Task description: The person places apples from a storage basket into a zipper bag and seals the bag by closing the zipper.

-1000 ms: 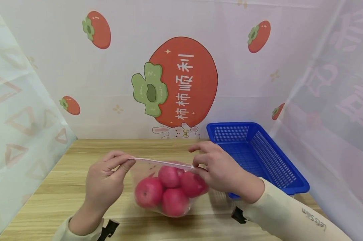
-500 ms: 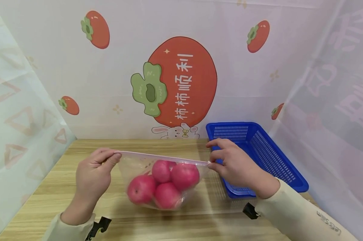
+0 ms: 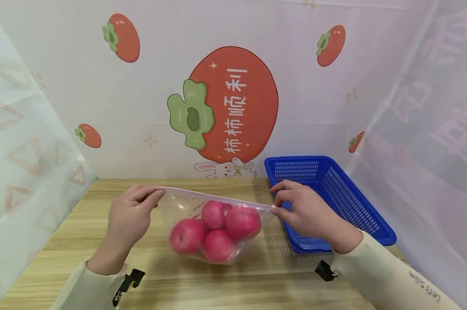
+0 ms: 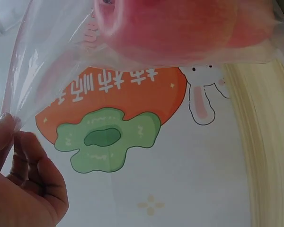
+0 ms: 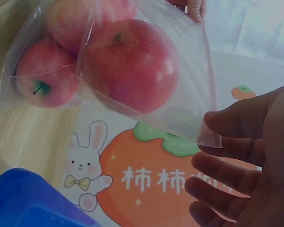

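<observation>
A clear zip bag [image 3: 167, 215] with a pink strip along its top edge hangs between both hands, stretched taut. Several red apples [image 3: 187, 236] lie bunched inside it; in the right wrist view a stem shows on one apple [image 5: 47, 75]. My left hand [image 3: 129, 215] pinches the bag's left top corner between thumb and fingers. At the opposite top corner, my right hand [image 3: 305, 211] pinches the strip's end with thumb and index finger, the other fingers spread apart. The strip slopes down slightly toward the right.
A blue plastic basket [image 3: 357, 209] stands at the right, partly behind the right hand. The wooden table [image 3: 63, 254] runs back to a wall sheet [image 3: 152, 86] printed with persimmons and a rabbit. More sheets flank both sides.
My right hand has slid to the right with its corner, drawing the strip longer. My left hand moved left, then back right and up. The bag of apples has risen a little.
</observation>
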A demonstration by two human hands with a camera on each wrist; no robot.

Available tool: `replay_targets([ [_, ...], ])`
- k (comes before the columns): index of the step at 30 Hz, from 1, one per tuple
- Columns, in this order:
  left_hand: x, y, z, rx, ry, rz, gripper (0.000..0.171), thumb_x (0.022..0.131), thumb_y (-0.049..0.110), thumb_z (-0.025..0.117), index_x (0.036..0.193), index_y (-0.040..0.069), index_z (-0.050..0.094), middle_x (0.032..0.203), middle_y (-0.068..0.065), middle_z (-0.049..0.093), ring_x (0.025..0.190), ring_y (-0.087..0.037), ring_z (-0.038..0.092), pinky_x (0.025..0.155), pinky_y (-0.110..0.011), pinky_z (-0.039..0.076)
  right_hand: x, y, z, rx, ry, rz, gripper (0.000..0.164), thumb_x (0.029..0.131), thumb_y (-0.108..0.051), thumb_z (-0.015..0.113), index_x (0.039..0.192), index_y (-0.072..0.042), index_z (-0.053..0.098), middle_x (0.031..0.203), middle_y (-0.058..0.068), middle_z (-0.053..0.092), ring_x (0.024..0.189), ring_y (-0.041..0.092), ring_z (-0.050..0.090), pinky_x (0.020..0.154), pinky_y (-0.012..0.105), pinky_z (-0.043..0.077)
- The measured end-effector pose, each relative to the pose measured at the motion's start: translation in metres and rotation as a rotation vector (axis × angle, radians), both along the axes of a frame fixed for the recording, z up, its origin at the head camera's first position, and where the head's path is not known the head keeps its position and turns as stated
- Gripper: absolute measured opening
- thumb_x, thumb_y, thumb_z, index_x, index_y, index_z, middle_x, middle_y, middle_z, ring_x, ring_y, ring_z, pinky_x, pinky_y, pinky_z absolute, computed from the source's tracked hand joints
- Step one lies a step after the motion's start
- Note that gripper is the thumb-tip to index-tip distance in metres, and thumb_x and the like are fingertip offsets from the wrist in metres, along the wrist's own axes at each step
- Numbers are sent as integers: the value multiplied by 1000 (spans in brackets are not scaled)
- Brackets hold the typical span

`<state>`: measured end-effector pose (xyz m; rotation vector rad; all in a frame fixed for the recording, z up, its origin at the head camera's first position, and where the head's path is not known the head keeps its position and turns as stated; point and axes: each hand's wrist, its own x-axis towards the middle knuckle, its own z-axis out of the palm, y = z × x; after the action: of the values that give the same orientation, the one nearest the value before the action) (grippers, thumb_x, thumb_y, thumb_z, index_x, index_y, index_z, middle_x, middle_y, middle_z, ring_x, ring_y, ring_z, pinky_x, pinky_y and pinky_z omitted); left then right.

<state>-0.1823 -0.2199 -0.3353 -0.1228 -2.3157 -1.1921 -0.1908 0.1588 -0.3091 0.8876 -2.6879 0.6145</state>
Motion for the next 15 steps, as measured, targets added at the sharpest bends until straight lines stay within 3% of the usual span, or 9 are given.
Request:
replay_targets([
  [3,-7,5,0,57,-52,-27,22,96,31,70,101,11,78,78,-4,64,69,-13,60,56,-23,48,-1,0,-4,-55,-43,-10,21,92,-16,71,75,-26,64,111,-4,67,95,18,62,70,33,55],
  [6,-16,10,-2,100,-99,-92,28,101,30,63,111,7,73,84,-8,67,71,-15,67,63,-23,55,-3,-2,-10,-163,-137,6,21,89,-11,67,73,-24,61,102,-7,69,86,16,62,62,31,54],
  [8,-23,12,-4,113,-132,-175,33,104,27,57,127,5,65,98,-10,69,82,-18,70,74,-27,58,-3,-4,-14,-242,-218,23,21,87,-8,65,72,-21,58,97,-7,70,77,16,60,55,27,49],
  [10,-26,14,-9,83,-163,-267,47,105,26,54,147,7,47,120,-9,66,102,-21,68,89,-34,55,-3,-7,-17,-307,-286,45,20,87,-6,63,72,-18,57,94,-4,71,71,18,58,53,27,47],
  [13,-12,24,-15,-158,-212,-277,75,104,33,55,160,8,12,149,-15,46,128,-34,52,104,-49,43,0,-13,-20,-370,-370,46,20,89,-6,62,71,-14,56,93,0,72,68,21,59,53,27,47],
  [15,11,38,-19,-402,-235,-217,87,100,40,59,157,-3,10,152,-27,37,131,-45,45,104,-55,40,4,-20,-20,-406,-410,53,20,89,-5,62,71,-12,57,93,2,72,69,22,61,55,29,52],
])
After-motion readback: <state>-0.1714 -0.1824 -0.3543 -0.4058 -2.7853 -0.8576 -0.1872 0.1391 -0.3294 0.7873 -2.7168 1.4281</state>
